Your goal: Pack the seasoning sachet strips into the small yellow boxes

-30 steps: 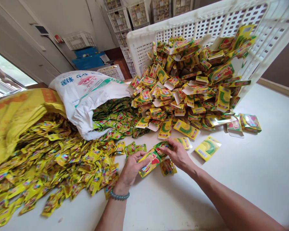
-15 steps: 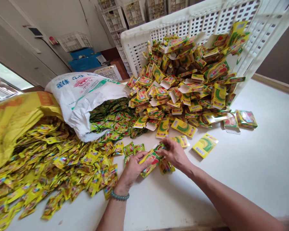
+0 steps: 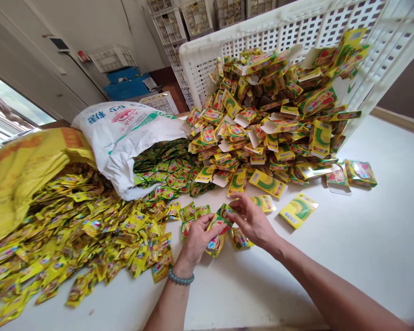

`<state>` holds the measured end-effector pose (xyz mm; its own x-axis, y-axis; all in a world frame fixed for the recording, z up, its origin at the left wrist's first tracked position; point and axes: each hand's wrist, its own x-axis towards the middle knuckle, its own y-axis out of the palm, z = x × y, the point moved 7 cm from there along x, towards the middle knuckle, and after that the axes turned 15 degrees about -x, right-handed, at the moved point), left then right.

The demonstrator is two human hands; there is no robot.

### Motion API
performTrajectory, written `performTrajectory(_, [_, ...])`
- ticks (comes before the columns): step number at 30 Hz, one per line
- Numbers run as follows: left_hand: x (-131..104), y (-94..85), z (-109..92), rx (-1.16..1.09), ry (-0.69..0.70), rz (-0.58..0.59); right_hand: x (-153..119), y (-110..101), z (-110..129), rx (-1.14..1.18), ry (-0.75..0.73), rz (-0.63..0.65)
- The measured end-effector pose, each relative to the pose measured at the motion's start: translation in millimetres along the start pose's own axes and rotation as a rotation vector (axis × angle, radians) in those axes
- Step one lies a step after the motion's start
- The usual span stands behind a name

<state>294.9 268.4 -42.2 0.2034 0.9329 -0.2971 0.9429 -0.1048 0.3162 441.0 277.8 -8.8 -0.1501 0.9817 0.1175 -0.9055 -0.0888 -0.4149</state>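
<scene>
My left hand, with a beaded bracelet at the wrist, is wrapped round a small yellow and green box above the white table. The fingers of my right hand are at the box's upper right end, against a green packet; the index finger is raised and partly spread. Whether the fingertips grip the packet is hard to tell. Beneath my right hand lies a yellow packet. Several green packets lie just beyond my left hand. A flat yellow box rests on the table to the right.
A white crate lies tipped, spilling a heap of boxes onto the table. Left of it, a white sack spills green packets and a yellow sack spills yellow ones. Stacked crates stand behind.
The view has shifted slightly. The green packet shows more plainly at the box's end, and my right index finger has lifted away from it. My left hand still holds the box.
</scene>
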Motion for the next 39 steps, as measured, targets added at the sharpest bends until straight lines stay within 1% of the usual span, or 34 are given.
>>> performTrajectory(2, [-1,1.3,-1,-0.015,0.004,-0.013,0,-1,2,-0.042,-0.017,-0.035])
performTrajectory(3, [-2,1.6,-2,-0.012,0.015,-0.022,-1,1,3,-0.091,-0.034,-0.027])
performTrajectory(6, [-3,1.7,-2,0.008,0.046,-0.034,-2,9,8,-0.22,-0.089,0.041])
performTrajectory(9, [-1,-0.2,1,0.024,0.051,-0.035,-3,15,9,-0.242,-0.106,0.107])
performTrajectory(11, [1,-1.6,3,0.052,0.056,-0.034,-2,12,8,-0.229,-0.091,0.07])
performTrajectory(14, [3,-1.0,3,0.143,0.074,-0.011,-1,1,5,-0.165,-0.043,-0.063])
performTrajectory(15, [4,-0.5,2,0.175,0.079,-0.003,-1,0,4,-0.141,-0.034,-0.075])
performTrajectory(16, [3,-0.2,2,0.197,0.083,0.002,-1,1,4,-0.127,-0.032,-0.059])
performTrajectory(19, [2,0.7,2,0.196,0.083,0.023,-2,8,6,-0.173,-0.053,0.052])
performTrajectory(23, [1,1.1,7,0.1,0.05,0.038,-8,23,8,-0.183,-0.041,0.23])
performTrajectory(24, [2,1.0,8,0.075,0.046,0.032,-9,25,8,-0.169,-0.028,0.249])
performTrajectory(25, [2,0.9,8,0.05,0.052,0.021,-10,25,8,-0.153,-0.016,0.232])
performTrajectory(26, [2,0.7,7,0.025,0.068,0.006,-9,22,8,-0.138,-0.016,0.174])
performTrajectory(27, [2,0.4,4,-0.004,0.093,-0.014,-8,16,8,-0.126,-0.029,0.077])
performTrajectory(29, [1,-1.4,-2,-0.078,0.163,-0.07,-7,0,8,-0.12,-0.064,-0.162])
performTrajectory(30, [1,-2.7,-6,-0.116,0.197,-0.101,-7,-6,6,-0.124,-0.071,-0.252])
performTrajectory(31, [0,-3.5,-9,-0.148,0.223,-0.122,-6,-8,3,-0.115,-0.067,-0.29])
performTrajectory(32, [-1,-3.7,-10,-0.17,0.239,-0.131,-4,-6,-2,-0.076,-0.046,-0.274])
performTrajectory(34, [-1,-2.8,-12,-0.187,0.248,-0.118,0,7,-13,0.075,0.025,-0.136])
performTrajectory(36, [-1,-1.6,-11,-0.188,0.235,-0.085,1,22,-19,0.217,0.084,0.0])
performTrajectory(37, [-1,-1.0,-10,-0.186,0.219,-0.067,0,27,-20,0.247,0.106,0.044])
performTrajectory(39, [-2,-0.9,-7,-0.183,0.181,-0.045,-2,32,-20,0.214,0.129,0.089])
